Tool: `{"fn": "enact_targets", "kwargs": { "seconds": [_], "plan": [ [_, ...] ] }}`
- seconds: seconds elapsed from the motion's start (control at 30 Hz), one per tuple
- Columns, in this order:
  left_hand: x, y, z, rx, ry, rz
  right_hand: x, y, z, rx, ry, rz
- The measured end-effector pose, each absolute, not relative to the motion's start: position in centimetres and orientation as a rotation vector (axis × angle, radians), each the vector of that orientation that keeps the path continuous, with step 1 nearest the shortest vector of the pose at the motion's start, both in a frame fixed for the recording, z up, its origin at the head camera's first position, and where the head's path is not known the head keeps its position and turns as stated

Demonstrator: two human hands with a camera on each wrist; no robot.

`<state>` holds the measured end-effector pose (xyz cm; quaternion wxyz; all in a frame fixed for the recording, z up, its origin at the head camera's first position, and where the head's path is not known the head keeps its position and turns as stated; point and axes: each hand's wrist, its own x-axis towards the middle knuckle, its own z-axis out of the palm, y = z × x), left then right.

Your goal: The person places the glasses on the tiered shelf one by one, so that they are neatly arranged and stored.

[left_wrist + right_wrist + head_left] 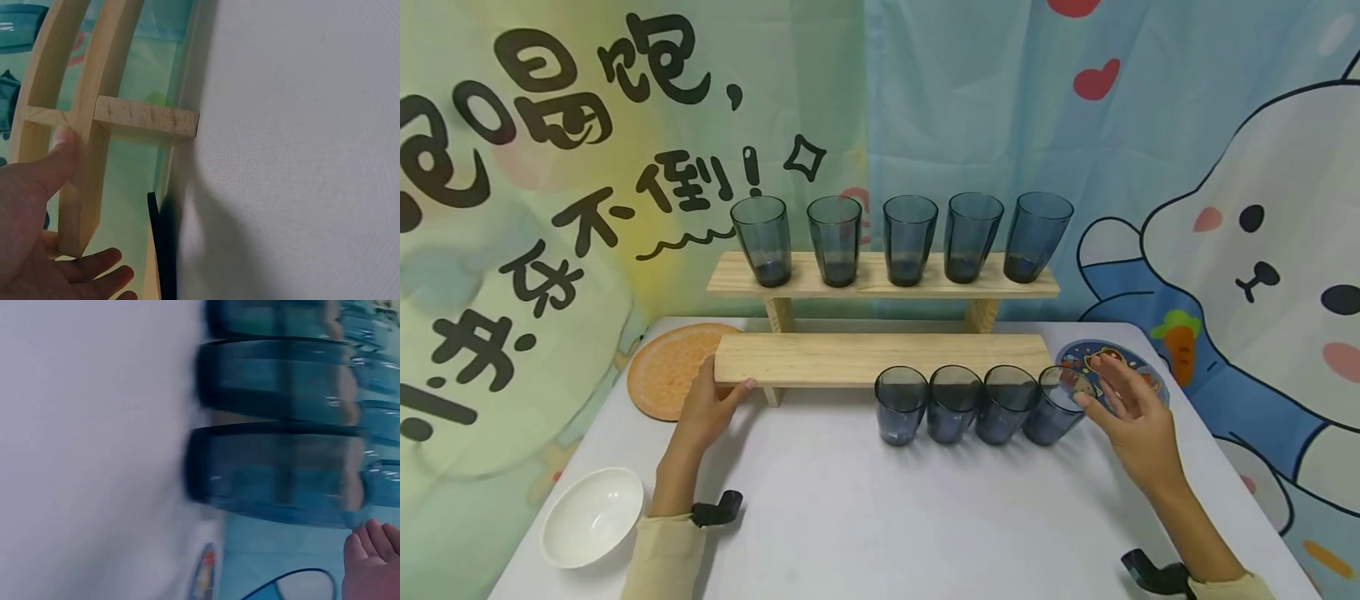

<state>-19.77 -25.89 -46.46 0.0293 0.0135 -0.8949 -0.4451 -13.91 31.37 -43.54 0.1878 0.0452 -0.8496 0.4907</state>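
Observation:
A two-tier wooden stand (880,358) stands on the white table. My left hand (706,408) grips the left end of its lower board; the left wrist view shows the thumb (61,150) against the board, the other fingers by its end. Several blue-grey glasses stand upright in a row before the stand's right half. At the rightmost glass (1054,408), my right hand (1138,425) has its thumb and fingers beside the rim, fairly straight and not wrapped round it. In the right wrist view the fingertips come close to that glass (275,472); contact is unclear.
Several matching glasses (910,242) stand spaced along the upper board. Behind the stand's left end lies a round orange-brown plate (658,375); a white bowl (593,517) sits at the front left. A blue patterned round plate (1150,367) is beyond my right hand. A printed curtain (962,100) hangs behind.

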Motion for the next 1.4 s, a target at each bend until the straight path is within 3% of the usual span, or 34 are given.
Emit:
{"fn": "enact_targets", "kwargs": {
  "seconds": [0.27, 0.83, 1.4],
  "plan": [
    [-19.8, -25.8, -46.3, 0.100, -2.794, -1.369, -14.1, 31.4, -46.3, -0.001, -2.583, 1.453],
    [-19.9, -25.7, -46.3, 0.094, -2.806, -1.346, -14.4, 31.2, -46.9, -0.001, -2.530, 1.450],
    [-19.7, -25.6, -46.0, 0.092, -2.824, -1.345, -13.6, 32.6, -41.1, -0.062, -2.506, 1.316]
  ]
}}
